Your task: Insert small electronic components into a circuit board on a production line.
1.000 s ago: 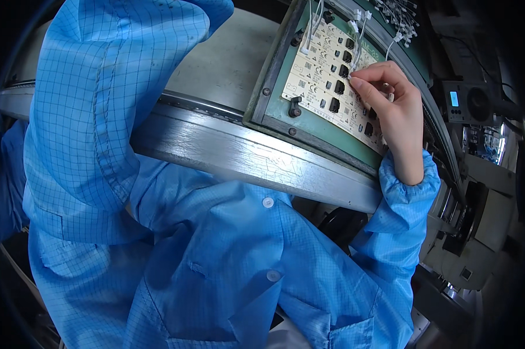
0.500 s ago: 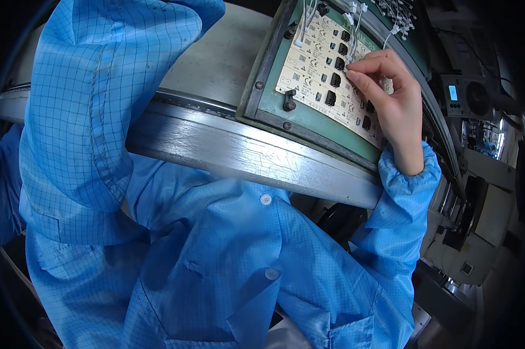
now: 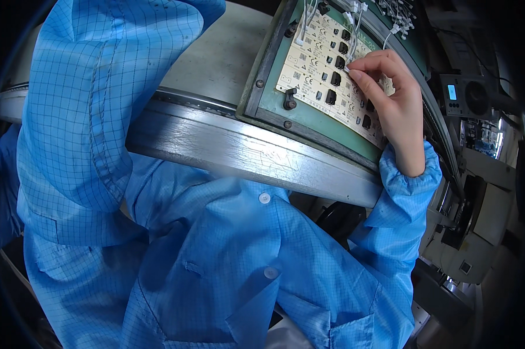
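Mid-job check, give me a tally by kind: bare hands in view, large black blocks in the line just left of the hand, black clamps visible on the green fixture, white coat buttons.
Right hand: 1
Large black blocks: 5
Black clamps: 3
White coat buttons: 2
Total: 11

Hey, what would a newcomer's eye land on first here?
Likely the blue smock, filling much of the left and bottom. Next, at upper right, the right hand pinches a white connector over pale circuit boards on a green tray. Beyond, near the top edge, lie tangled white wires.
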A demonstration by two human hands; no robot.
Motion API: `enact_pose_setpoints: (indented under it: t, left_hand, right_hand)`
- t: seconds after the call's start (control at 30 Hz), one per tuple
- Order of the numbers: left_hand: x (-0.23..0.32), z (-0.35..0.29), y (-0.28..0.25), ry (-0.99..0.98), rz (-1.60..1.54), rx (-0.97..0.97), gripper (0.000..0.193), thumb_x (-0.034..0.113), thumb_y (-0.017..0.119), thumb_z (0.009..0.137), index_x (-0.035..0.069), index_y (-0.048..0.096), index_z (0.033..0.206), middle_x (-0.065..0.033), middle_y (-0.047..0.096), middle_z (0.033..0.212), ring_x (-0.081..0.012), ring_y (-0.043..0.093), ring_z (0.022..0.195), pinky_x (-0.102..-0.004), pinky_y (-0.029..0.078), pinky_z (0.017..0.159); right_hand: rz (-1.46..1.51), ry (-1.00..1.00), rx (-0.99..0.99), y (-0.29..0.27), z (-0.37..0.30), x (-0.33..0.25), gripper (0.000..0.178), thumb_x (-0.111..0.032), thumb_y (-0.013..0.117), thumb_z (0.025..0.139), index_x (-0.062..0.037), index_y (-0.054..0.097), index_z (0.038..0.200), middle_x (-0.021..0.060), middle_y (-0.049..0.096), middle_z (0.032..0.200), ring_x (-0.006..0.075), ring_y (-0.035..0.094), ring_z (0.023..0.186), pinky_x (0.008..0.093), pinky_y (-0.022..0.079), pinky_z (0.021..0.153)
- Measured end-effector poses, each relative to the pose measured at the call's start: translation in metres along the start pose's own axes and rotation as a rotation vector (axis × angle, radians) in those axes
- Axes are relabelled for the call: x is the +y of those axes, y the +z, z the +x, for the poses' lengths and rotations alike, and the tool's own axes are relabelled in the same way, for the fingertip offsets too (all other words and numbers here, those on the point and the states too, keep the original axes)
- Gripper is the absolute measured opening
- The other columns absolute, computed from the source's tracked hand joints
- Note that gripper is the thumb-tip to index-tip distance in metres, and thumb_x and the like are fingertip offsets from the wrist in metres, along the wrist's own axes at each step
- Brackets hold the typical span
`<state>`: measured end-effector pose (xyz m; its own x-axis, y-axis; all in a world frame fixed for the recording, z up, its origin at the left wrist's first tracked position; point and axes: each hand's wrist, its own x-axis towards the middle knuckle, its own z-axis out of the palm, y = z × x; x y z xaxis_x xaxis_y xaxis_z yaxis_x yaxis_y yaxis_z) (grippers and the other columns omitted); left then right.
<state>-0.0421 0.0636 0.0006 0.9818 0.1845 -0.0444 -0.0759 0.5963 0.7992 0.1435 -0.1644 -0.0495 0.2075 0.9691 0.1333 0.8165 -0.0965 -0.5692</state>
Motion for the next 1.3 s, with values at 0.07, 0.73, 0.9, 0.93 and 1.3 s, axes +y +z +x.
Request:
enact_pose_setpoints:
  t: [0.07, 0.73, 0.9, 0.93, 1.3]
  left_hand:
    - [-0.001, 0.0, -0.001, 0.028, -0.015, -0.013, 0.02, 0.022, 0.067, 0.096, 0.004, 0.07, 0.106, -0.0104, 0.074, 0.108, -0.0174, 0.069, 0.101, -0.0292, 0.052, 0.095]
    - [-0.022, 0.016, -0.01, 0.731, 0.837, 0.028, 0.018, 0.015, 0.07, 0.094, 0.0, 0.07, 0.103, -0.0105, 0.075, 0.101, -0.0152, 0.07, 0.093, -0.0278, 0.054, 0.089]
    - [-0.022, 0.015, 0.014, 0.749, 0.828, 0.119, 0.015, 0.012, 0.071, 0.093, -0.001, 0.069, 0.101, -0.0091, 0.074, 0.098, -0.0134, 0.069, 0.091, -0.0266, 0.055, 0.085]
    - [-0.025, 0.014, 0.017, 0.733, 0.808, 0.117, 0.016, 0.008, 0.074, 0.089, 0.0, 0.069, 0.102, -0.0108, 0.074, 0.095, -0.0164, 0.07, 0.085, -0.0272, 0.055, 0.082]
    - [-0.084, -0.046, 0.016, 0.868, 1.77, 0.395, 0.012, 0.008, 0.072, 0.085, 0.009, 0.067, 0.097, -0.0031, 0.072, 0.097, -0.0246, 0.066, 0.107, -0.049, 0.038, 0.105]
  right_hand:
    - [-0.014, -0.017, 0.008, 0.001, 0.0, -0.003, 0.008, -0.001, 0.069, 0.09, 0.0023, 0.071, 0.097, 0.005, 0.062, 0.096, 0.0114, 0.057, 0.081, 0.0249, 0.047, 0.076]
    - [-0.468, -0.237, -0.041, -0.004, -0.011, -0.033, 0.032, 0.009, 0.055, 0.08, -0.0006, 0.07, 0.106, 0.0118, 0.061, 0.103, 0.0288, 0.059, 0.096, 0.0354, 0.045, 0.088]
    - [-0.492, -0.199, -0.044, -0.005, -0.02, -0.035, 0.038, 0.009, 0.053, 0.078, -0.0018, 0.069, 0.111, 0.0121, 0.06, 0.107, 0.0311, 0.056, 0.102, 0.0385, 0.041, 0.095]
    - [-0.472, -0.2, -0.048, -0.005, -0.022, -0.034, 0.036, 0.008, 0.053, 0.079, -0.0015, 0.069, 0.109, 0.0122, 0.06, 0.106, 0.0312, 0.057, 0.102, 0.0388, 0.041, 0.094]
    - [-0.3, 0.116, 0.522, -0.051, 0.064, 0.092, 0.024, -0.023, 0.066, 0.094, -0.004, 0.069, 0.108, 0.0096, 0.071, 0.087, 0.02, 0.068, 0.083, 0.0315, 0.052, 0.075]
